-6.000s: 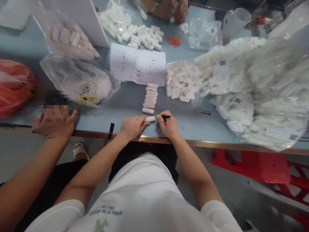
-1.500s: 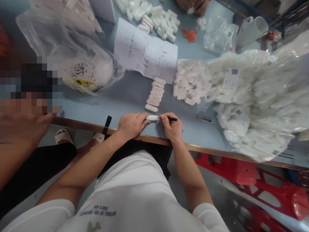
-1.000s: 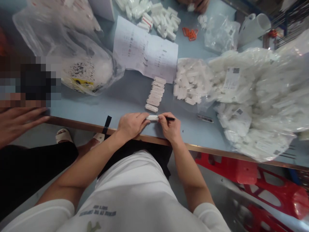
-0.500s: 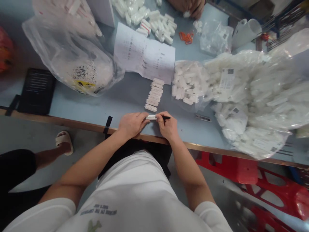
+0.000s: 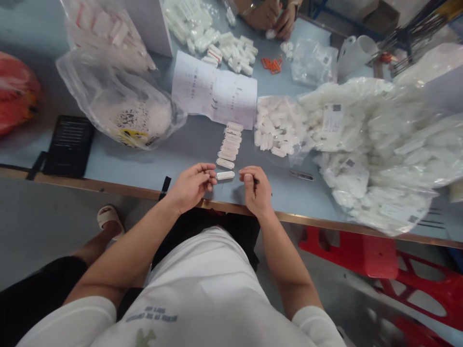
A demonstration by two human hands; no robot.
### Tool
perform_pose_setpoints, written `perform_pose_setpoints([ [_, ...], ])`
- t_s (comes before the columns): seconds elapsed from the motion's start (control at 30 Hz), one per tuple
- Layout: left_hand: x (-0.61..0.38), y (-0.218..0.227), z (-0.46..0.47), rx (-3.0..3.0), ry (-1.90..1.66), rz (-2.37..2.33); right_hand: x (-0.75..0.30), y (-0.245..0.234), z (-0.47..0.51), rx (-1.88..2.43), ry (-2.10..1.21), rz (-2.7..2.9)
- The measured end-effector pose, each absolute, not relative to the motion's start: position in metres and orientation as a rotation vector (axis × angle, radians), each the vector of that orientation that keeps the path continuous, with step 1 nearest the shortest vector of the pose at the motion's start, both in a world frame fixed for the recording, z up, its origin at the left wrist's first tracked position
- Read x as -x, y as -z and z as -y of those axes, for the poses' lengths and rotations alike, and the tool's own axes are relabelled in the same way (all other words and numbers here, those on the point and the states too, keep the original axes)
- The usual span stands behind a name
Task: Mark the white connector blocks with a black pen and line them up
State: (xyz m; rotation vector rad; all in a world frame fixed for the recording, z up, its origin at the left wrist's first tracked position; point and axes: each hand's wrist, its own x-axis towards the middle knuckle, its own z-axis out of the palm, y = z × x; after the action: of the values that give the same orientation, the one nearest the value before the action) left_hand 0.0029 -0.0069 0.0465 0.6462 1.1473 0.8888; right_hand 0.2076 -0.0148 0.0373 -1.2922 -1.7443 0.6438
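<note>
Writing: printed sheet (image 5: 217, 91), one, upper centre of the frame, columns of small marks too small to read; white bag label (image 5: 332, 118) at right, with a dark square code, text illegible; shirt (image 5: 210, 289), white, at lower centre, with lettering too blurred to make out; black slab (image 5: 70, 146), one, left of the frame, lines of pale text, unreadable; clear bag (image 5: 139, 124), upper left, black print over a yellow patch. Left hand (image 5: 193, 188): grip loosely parted, fingers half curled, just beside the left end of the white perforated strip (image 5: 225, 176); contact cannot be told. Right hand (image 5: 256, 190): grip narrow, curled about a dark slim tool (image 5: 256, 181), mostly hidden, apart from the strip's right end. Counted: perforated strip, one, lying on the table (image 5: 126, 168) at centre, between the hands; row of white pieces (image 5: 229, 144) directly above it, about seven, edges too close for certainty; metal-coloured knife (image 5: 302, 175), one, right of centre; pale jug (image 5: 356, 54), one, upper right; co-worker's hands (image 5: 278, 19), two, top edge.
</note>
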Motion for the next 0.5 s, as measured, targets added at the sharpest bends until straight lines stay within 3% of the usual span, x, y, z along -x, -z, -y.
perform_pose_setpoints([
  [0.5, -0.011, -0.054, 0.014, -0.403, -0.863, -1.013, -0.194, -0.046, 0.026, 1.268, -0.534, 2.033],
])
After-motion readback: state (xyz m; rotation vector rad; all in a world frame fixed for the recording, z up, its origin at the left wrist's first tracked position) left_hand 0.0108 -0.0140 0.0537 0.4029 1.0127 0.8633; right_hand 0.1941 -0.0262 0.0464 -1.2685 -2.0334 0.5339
